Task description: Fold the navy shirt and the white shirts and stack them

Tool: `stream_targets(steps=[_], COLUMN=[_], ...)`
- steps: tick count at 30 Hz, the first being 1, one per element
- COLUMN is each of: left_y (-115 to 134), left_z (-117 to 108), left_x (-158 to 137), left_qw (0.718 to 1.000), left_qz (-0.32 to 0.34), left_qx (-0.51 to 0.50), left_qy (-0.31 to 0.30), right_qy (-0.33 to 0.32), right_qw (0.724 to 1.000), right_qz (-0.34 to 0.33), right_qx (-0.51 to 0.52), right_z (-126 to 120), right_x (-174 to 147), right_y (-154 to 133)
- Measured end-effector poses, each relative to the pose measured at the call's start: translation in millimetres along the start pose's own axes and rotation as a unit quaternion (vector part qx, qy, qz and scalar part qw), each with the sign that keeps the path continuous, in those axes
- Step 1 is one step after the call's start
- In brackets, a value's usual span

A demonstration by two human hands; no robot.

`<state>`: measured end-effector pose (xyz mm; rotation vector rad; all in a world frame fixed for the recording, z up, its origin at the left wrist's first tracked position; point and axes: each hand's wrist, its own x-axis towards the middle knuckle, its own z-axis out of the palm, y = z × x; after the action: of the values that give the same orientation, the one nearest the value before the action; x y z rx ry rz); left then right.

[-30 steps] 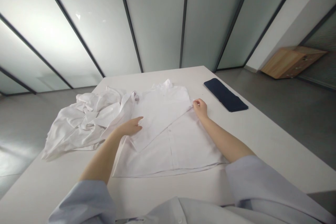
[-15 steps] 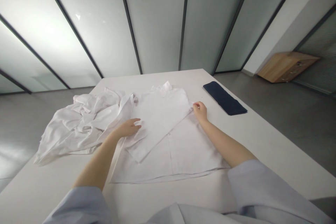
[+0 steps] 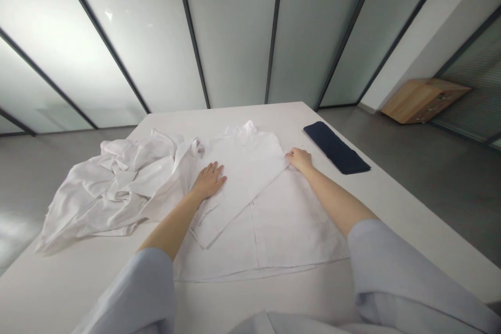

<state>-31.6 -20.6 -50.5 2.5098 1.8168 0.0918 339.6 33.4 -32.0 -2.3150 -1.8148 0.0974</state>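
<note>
A white shirt [image 3: 250,193] lies spread on the table, its collar toward the far side and its hem toward me. One sleeve is folded slantwise across the front. My left hand [image 3: 210,180] rests flat on the shirt's left part, fingers spread. At the shirt's right edge, near the armpit, my right hand [image 3: 300,159] pinches the fabric between thumb and fingers. A crumpled heap of white cloth [image 3: 125,182] sits just left of the shirt, close to my left forearm.
A folded dark navy cloth [image 3: 335,147] lies near the right edge of the white table [image 3: 395,229]. Frosted glass panels [image 3: 235,31] stand behind the table. A wooden cabinet [image 3: 420,100] is on the floor at the far right.
My left hand has moved up and right, and now lies flat with its fingers spread. My right hand stays at the shirt's right edge, its fingers turned more inward.
</note>
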Motion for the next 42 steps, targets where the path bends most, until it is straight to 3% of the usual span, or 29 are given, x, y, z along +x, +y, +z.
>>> stream_targets(steps=[5,9,14,18,25,31,36,42], left_y=[3.0,7.1,9.6,10.0,4.5,3.9,6.2,0.3], left_z=[-3.3,-7.9,-12.4,-13.5,-5.3,-2.2,-10.4,-10.7], left_x=[-4.2,-6.2,-8.1,-9.0,-5.6,-4.5,-1.5,7.6], left_qw=[1.0,1.0,0.999,0.999,1.0,1.0,0.999,1.0], left_qz=[-0.001,-0.005,-0.005,-0.004,-0.001,0.003,-0.003,0.002], left_qx=[0.015,0.019,0.025,0.024,-0.004,-0.007,-0.004,-0.01], left_qy=[-0.008,-0.016,-0.028,-0.03,-0.019,-0.005,-0.031,-0.022], right_qy=[0.03,0.061,-0.037,-0.083,-0.076,-0.031,-0.046,-0.051], right_qw=[0.999,0.996,0.985,0.984,0.985,0.987,0.981,0.985], right_qz=[0.024,-0.056,-0.163,-0.149,-0.148,-0.153,-0.183,-0.156], right_qx=[-0.012,-0.021,-0.03,-0.044,-0.04,-0.047,-0.045,-0.055], right_z=[2.0,-1.8,7.3,20.4,22.5,20.4,19.7,20.9], right_x=[-2.0,4.5,12.8,16.1,23.8,-5.1,-39.4,-53.4], right_y=[4.8,-13.8,-47.0,-56.1,-52.3,-57.1,-46.7,-28.0])
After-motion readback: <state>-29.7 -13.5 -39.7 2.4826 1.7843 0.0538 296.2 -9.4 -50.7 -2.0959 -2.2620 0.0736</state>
